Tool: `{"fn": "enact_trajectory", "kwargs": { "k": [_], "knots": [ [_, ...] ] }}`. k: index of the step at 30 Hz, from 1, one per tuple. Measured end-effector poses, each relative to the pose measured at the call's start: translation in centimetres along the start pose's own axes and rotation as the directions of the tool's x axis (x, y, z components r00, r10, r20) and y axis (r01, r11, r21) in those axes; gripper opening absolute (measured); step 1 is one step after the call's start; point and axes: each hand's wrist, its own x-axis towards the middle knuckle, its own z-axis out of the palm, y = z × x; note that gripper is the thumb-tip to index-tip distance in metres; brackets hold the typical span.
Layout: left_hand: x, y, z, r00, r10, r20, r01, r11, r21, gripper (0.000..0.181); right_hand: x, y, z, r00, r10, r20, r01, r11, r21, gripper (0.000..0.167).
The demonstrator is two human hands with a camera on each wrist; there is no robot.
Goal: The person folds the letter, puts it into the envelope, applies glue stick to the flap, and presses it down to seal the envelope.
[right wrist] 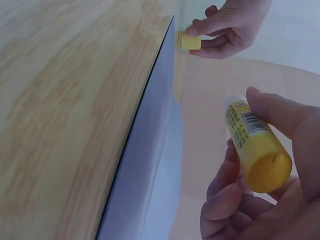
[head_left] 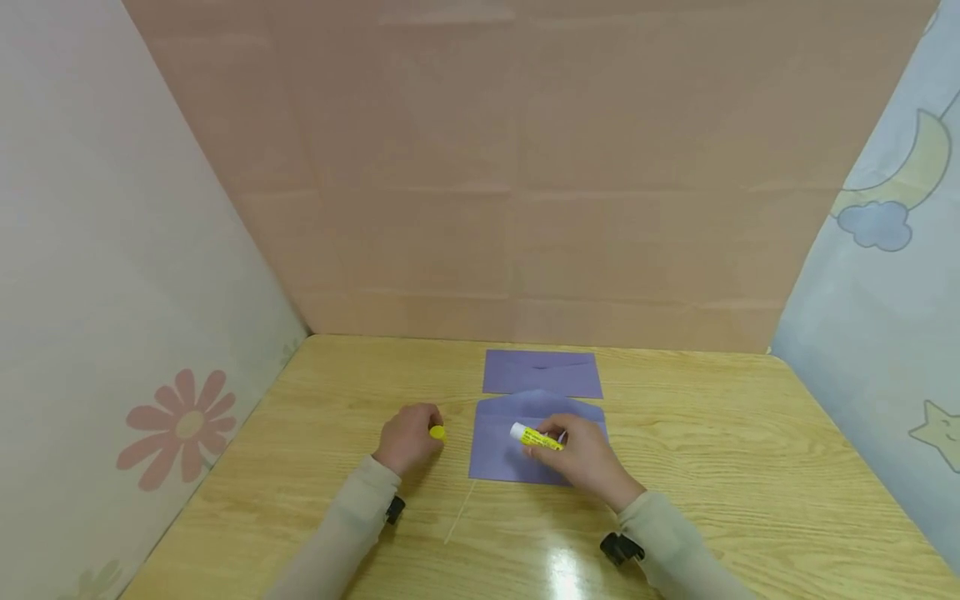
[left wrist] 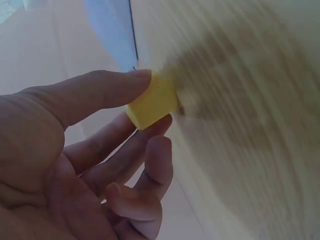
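Observation:
In the head view a yellow glue stick (head_left: 542,438) with a white end is pinched by my right hand (head_left: 588,462), above a purple envelope (head_left: 498,446) whose flap lies unfolded toward the back. Left of the envelope, my left hand (head_left: 408,440) holds a yellow cap (head_left: 437,432) close to the tabletop. The left wrist view shows the cap (left wrist: 154,102) between thumb and fingertips of the left hand (left wrist: 95,145). From the right wrist, the glue stick's yellow base (right wrist: 270,170) faces the camera, gripped by the right hand (right wrist: 290,135).
Behind the open envelope lies a second purple envelope (head_left: 543,375), its flap folded down. A thin pale strip (head_left: 459,515) lies on the wooden table (head_left: 712,450) near the envelope's front left corner. Papered walls stand at the back and both sides.

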Motion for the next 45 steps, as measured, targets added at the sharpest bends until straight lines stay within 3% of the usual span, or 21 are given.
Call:
{"fn": "enact_trajectory", "kwargs": {
  "k": [5, 10, 15, 18, 23, 28, 31, 35, 41, 45],
  "knots": [
    [0.2, -0.3, 0.4, 1.000, -0.013, 0.021, 0.013, 1.000, 0.024, 0.021, 0.3, 0.0, -0.1, 0.999, 0.040, -0.025, -0.040, 0.999, 0.036, 0.027],
    [0.0, 0.1, 0.7, 1.000, 0.005, 0.012, -0.006, 0.999, 0.040, 0.036, 0.5, 0.2, -0.2, 0.997, 0.055, -0.054, -0.053, 0.998, 0.036, 0.030],
    [-1.6, 1.9, 0.9, 0.997, 0.075, -0.022, -0.073, 0.993, 0.088, 0.041, 0.7, 0.2, -0.4, 0.994, 0.101, -0.043, -0.099, 0.994, 0.040, 0.030],
    [-2.9, 3.2, 1.2, 0.989, 0.145, -0.018, -0.142, 0.983, 0.120, 0.038, 0.8, 0.3, -0.4, 0.990, 0.132, -0.046, -0.130, 0.990, 0.049, 0.036],
    [-4.6, 5.6, 1.9, 0.961, 0.266, 0.078, -0.277, 0.938, 0.210, 0.041, 1.7, 0.4, -0.4, 0.983, 0.163, -0.086, -0.155, 0.983, 0.099, 0.043],
    [-5.2, 7.1, 2.6, 0.933, 0.293, 0.210, -0.339, 0.910, 0.240, 0.067, 3.0, 0.1, 0.0, 0.973, 0.189, -0.131, -0.171, 0.976, 0.138, 0.052],
    [-5.0, 7.0, 3.1, 0.927, 0.289, 0.240, -0.347, 0.904, 0.251, 0.077, 3.7, -0.2, 0.6, 0.973, 0.170, -0.154, -0.148, 0.979, 0.143, 0.053],
    [-4.7, 6.8, 3.5, 0.923, 0.281, 0.263, -0.347, 0.903, 0.254, 0.075, 4.7, -0.5, 1.6, 0.983, 0.112, -0.144, -0.093, 0.986, 0.135, 0.043],
    [-4.2, 6.5, 3.8, 0.906, 0.309, 0.288, -0.382, 0.891, 0.247, 0.062, 5.8, -0.8, 3.0, 0.999, 0.025, -0.047, -0.020, 0.995, 0.102, 0.033],
    [-3.9, 6.5, 3.6, 0.898, 0.306, 0.317, -0.390, 0.887, 0.248, 0.056, 6.6, -1.4, 3.8, 0.998, -0.050, 0.028, 0.048, 0.997, 0.052, 0.034]
  ]
}}
